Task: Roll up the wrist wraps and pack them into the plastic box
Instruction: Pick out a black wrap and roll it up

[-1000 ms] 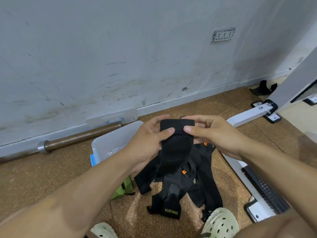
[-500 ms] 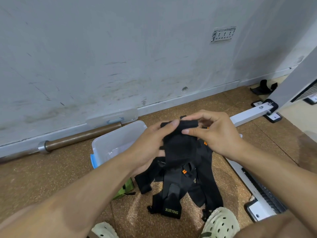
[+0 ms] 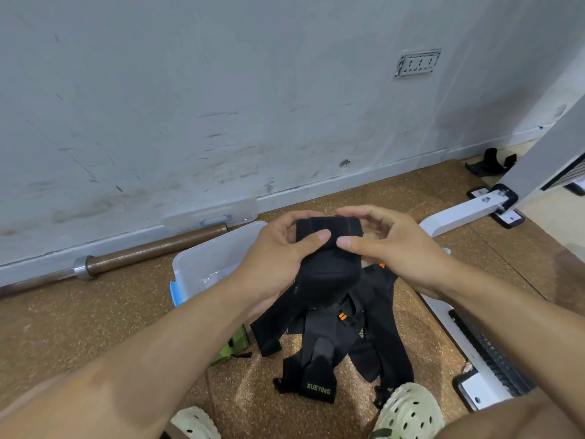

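I hold a black wrist wrap [image 3: 327, 251] in front of me with both hands. Its top end is curled into a short roll and the rest hangs down. My left hand [image 3: 275, 261] grips its left side, thumb on the front. On the right side, my right hand [image 3: 389, 248] pinches the roll. Below, a heap of black wrist wraps [image 3: 335, 337] with orange tags lies on the cork floor; one end reads XUEYING. The clear plastic box [image 3: 202, 264] with a blue latch stands open on the floor, behind my left forearm.
The box lid [image 3: 212, 215] leans against the grey wall, above a brown barbell [image 3: 148, 251] lying along the baseboard. A white metal frame [image 3: 468, 353] runs along the right. A green item [image 3: 234, 343] peeks out under my left arm. My pale shoes [image 3: 408, 413] are at the bottom.
The wrap's top end has been turned over into a roll, and my thumbs have come together on its front. Both hands have shifted slightly upward.
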A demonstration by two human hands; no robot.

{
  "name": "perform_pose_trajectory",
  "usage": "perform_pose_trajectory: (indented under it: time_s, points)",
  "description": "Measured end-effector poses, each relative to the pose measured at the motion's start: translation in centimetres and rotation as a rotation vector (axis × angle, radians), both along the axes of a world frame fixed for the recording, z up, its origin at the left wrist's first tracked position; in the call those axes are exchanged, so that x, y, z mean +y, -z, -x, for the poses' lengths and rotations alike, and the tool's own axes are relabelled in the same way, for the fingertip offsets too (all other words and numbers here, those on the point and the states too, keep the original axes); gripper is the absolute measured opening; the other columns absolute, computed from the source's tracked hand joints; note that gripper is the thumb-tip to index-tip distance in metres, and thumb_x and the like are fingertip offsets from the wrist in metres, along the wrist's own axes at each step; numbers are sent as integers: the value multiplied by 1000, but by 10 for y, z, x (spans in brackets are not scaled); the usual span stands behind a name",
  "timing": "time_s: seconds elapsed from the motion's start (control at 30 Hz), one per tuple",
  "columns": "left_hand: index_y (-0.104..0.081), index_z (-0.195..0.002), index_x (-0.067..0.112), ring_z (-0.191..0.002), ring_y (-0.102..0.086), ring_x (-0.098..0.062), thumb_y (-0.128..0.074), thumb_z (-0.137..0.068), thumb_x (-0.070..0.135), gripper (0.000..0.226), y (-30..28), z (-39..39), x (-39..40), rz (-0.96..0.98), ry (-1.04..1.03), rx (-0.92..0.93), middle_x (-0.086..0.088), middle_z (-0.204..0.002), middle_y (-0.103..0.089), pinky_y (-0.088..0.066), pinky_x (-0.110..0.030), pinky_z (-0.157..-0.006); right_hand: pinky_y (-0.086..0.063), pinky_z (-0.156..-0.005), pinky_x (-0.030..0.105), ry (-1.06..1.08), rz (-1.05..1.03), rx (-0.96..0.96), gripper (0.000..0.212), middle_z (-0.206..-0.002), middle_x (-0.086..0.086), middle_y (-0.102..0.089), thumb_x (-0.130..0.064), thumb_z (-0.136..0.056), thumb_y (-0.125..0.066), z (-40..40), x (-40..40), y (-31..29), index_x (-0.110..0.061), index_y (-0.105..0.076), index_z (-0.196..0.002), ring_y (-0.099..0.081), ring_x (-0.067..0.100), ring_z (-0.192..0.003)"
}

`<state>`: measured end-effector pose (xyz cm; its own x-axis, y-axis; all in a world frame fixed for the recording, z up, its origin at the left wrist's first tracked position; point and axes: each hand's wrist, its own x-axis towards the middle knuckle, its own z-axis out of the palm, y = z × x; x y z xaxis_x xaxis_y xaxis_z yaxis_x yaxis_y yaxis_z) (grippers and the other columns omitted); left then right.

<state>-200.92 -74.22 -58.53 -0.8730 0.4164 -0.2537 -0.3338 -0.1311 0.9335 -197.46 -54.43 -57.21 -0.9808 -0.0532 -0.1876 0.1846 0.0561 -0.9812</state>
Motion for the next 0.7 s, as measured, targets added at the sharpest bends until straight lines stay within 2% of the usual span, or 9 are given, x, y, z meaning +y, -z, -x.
perform_pose_trajectory:
  time_s: [0.1, 0.3, 0.4, 0.47, 0.5, 0.53, 0.6, 0.7]
  points:
    - [-64, -124, 14, -100, -75, -25, -72, -91, 8, 34, 1, 0, 0, 12, 22, 30, -9, -107, -77, -62, -38, -84, -60, -70, 24, -31, 67, -15, 39, -109, 9, -78, -12, -82, -76, -1, -1, 1, -12, -70, -121, -78, 22, -95]
    - [-63, -126, 14, -94, -76, -19, -70, -93, 15, 34, -5, -1, 0, -15, 58, -39, -6, -108, -78, -60, -27, -69, -60, -63, 28, 63, 20, 101, 38, -103, 10, -78, -10, -74, -82, -2, -3, 5, -13, -70, -110, -78, 26, -84]
    - [-67, -124, 18, -91, -76, -15, -63, -98, 29, 28, -7, -5, 2, 16, 113, -71, -2, -106, -78, -59, -26, -67, -62, -66, 34, 92, -44, 158, 39, -102, 19, -75, -15, -72, -85, -2, -3, 9, -17, -72, -108, -76, 39, -87]
    - [-69, -120, 20, -88, -76, -13, -58, -100, 35, 27, -8, -6, 3, 35, 130, -79, 1, -102, -79, -60, -26, -67, -65, -71, 43, 95, -76, 200, 37, -98, 28, -72, -18, -71, -87, -3, -4, 11, -22, -73, -105, -71, 49, -88]
    - [-69, -120, 21, -90, -76, -13, -56, -102, 38, 28, -8, -6, 3, 44, 142, -80, 2, -102, -79, -60, -27, -69, -65, -73, 47, 95, -102, 227, 35, -94, 26, -73, -18, -71, -88, -4, -5, 11, -23, -74, -103, -70, 50, -84]
    - [-68, -122, 22, -94, -76, -14, -53, -102, 40, 31, -8, -7, 2, 53, 162, -84, 1, -105, -79, -61, -29, -74, -65, -74, 47, 101, -136, 254, 34, -90, 17, -75, -16, -72, -89, -4, -6, 12, -24, -74, -101, -69, 48, -78]
    - [-66, -129, 24, -106, -74, -17, -50, -102, 47, 39, -6, -7, 2, 69, 208, -108, -1, -115, -77, -60, -37, -88, -61, -69, 38, 124, -200, 291, 33, -78, -8, -74, -12, -72, -90, -4, -7, 13, -25, -74, -98, -63, 32, -65]
    - [-63, -135, 25, -115, -70, -20, -50, -100, 55, 48, -3, -7, 2, 58, 229, -158, -2, -125, -73, -55, -45, -99, -51, -68, 21, 131, -283, 358, 37, -80, -14, -67, -12, -69, -93, -4, -6, 14, -33, -75, -93, -57, 12, -66]
